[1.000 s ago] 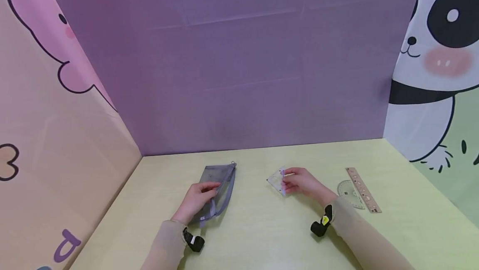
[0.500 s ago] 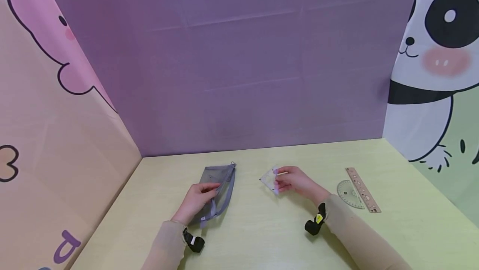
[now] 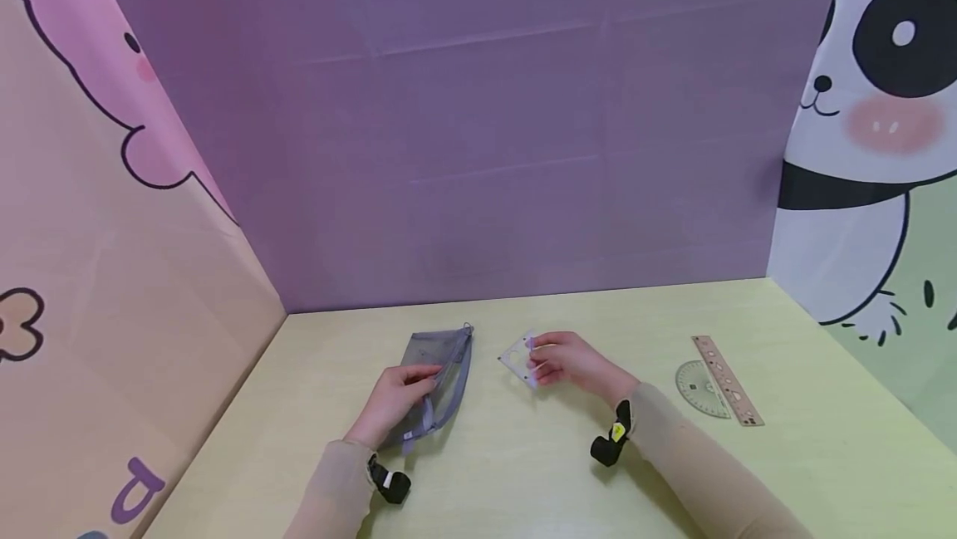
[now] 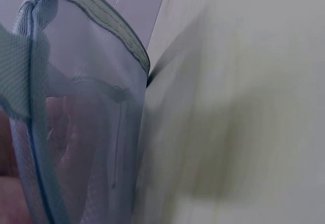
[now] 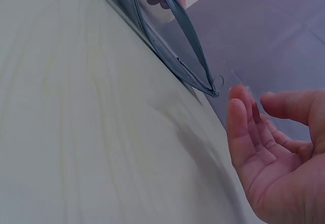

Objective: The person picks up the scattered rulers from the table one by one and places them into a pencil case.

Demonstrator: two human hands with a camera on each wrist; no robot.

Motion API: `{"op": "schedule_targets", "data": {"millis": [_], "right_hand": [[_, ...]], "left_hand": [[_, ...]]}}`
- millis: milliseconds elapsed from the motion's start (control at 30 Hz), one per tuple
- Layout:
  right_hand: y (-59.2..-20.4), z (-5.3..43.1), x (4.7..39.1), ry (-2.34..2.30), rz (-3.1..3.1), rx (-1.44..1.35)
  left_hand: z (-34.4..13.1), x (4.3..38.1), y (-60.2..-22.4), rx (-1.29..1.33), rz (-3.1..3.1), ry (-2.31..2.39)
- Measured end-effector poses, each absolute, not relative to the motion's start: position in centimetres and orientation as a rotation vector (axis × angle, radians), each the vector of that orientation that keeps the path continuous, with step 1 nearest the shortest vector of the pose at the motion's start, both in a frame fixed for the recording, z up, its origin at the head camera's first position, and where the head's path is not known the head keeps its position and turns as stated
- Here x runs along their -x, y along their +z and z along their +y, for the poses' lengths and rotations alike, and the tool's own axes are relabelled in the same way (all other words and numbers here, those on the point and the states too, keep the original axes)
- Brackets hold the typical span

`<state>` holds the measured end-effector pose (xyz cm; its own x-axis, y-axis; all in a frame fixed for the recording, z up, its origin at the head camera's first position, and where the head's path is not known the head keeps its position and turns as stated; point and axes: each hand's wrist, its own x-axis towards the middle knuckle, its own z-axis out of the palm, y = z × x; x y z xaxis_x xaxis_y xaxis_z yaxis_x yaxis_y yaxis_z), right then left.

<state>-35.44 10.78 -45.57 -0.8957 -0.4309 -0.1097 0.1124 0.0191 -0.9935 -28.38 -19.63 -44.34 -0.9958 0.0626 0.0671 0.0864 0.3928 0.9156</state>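
Note:
My left hand (image 3: 395, 396) grips one side of a grey mesh zip pouch (image 3: 434, 348), whose zipped mouth gapes toward the right. In the left wrist view, fingers show through the sheer mesh (image 4: 96, 132). To the right of the pouch, my right hand (image 3: 576, 363) pinches a clear set square (image 3: 514, 359) by one edge, above the table, with a corner pointing at the pouch. The set square is barely visible in the right wrist view, where the pouch's open mouth (image 5: 190, 28) stands beyond the right hand (image 5: 277, 158).
A clear protractor (image 3: 699, 389) and a pinkish ruler (image 3: 728, 381) lie side by side at the right of the pale table (image 3: 508, 481). A purple backdrop (image 3: 478, 149) rises behind the table, with printed cloth panels on both sides.
My right hand has moved left with the set square, closer to the pouch. The left hand and the pouch stay about where they were.

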Motion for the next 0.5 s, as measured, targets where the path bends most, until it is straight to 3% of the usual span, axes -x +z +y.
{"op": "schedule_targets", "data": {"millis": [333, 500], "right_hand": [[-45.5, 8.3, 35.6, -1.945, 1.834, 0.256], [-45.7, 7.2, 35.6, -1.936, 1.821, 0.262]], "left_hand": [[-19.5, 28.3, -44.3, 0.124, -2.603, -1.701], [-18.7, 26.8, -42.1, 0.125, -2.597, -1.695]]}}
